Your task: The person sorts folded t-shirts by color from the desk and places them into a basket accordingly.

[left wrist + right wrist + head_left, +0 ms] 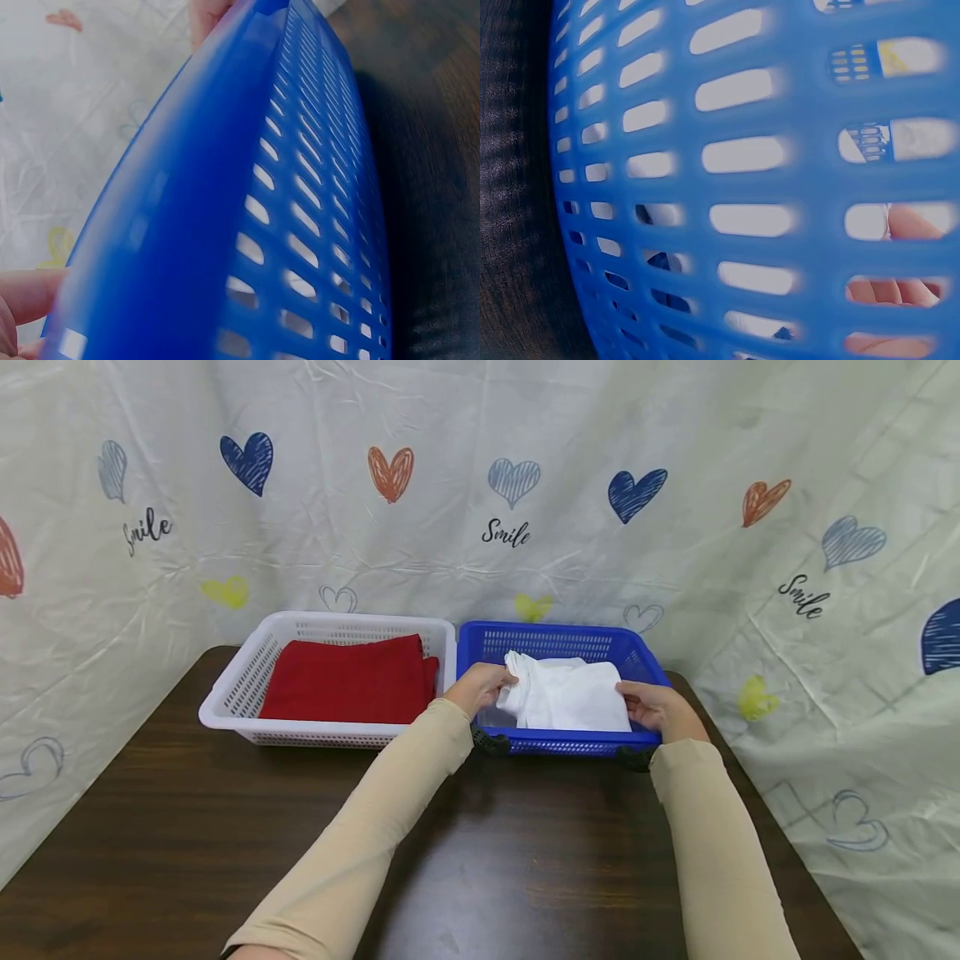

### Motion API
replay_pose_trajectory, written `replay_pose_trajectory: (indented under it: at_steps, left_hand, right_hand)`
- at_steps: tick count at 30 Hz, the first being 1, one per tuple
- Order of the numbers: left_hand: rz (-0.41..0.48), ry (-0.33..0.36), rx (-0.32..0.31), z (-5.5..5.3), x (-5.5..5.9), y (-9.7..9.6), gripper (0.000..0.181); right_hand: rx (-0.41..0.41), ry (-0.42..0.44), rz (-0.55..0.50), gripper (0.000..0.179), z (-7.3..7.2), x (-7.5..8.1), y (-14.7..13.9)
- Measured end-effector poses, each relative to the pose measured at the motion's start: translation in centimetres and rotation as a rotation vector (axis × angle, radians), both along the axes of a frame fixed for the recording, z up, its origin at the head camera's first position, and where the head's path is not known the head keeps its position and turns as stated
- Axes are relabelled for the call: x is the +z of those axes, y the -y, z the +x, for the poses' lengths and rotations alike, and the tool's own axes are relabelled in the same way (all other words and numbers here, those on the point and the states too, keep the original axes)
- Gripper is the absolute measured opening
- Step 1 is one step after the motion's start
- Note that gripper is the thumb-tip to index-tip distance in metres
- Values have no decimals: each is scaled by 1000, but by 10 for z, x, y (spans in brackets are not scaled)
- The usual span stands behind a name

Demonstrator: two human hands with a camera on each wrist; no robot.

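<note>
A folded white cloth [573, 697] lies in the blue plastic basket [562, 737] at the right of the table. My left hand [480, 687] pinches the cloth's left edge, where the layers bunch up. At the opposite edge my right hand [656, 706] grips the cloth with the thumb on top and the fingers curled below. The left wrist view is mostly filled by the basket's slotted wall [165, 225], with part of the left hand [26, 307] at the lower left. Through the slots in the right wrist view, curled fingers [892, 291] show.
A white plastic basket [217, 714] stands directly left of the blue one and holds a folded red cloth [341, 683]. Both baskets are at the back of a dark wooden table [525, 868]. Behind them hangs a pale curtain [442, 539] printed with hearts.
</note>
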State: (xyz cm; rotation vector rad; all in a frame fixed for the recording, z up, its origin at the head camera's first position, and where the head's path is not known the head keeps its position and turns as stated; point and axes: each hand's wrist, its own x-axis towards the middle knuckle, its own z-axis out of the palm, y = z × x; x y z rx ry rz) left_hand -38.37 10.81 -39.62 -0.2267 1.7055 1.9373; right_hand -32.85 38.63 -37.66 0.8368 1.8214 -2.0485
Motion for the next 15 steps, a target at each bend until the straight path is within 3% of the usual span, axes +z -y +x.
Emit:
replay_pose_trajectory:
  at_steps: [4, 11, 15]
  left_hand:
    - [8, -5, 3, 0, 0, 2, 57]
    - [-166, -94, -55, 9, 3, 9, 64]
    - [-176, -110, -68, 13, 7, 10, 71]
  right_hand:
    - [0, -9, 12, 63, -1, 1, 3]
    - [52, -50, 32, 61, 2, 7, 3]
    - [85, -82, 9, 59, 9, 12, -3]
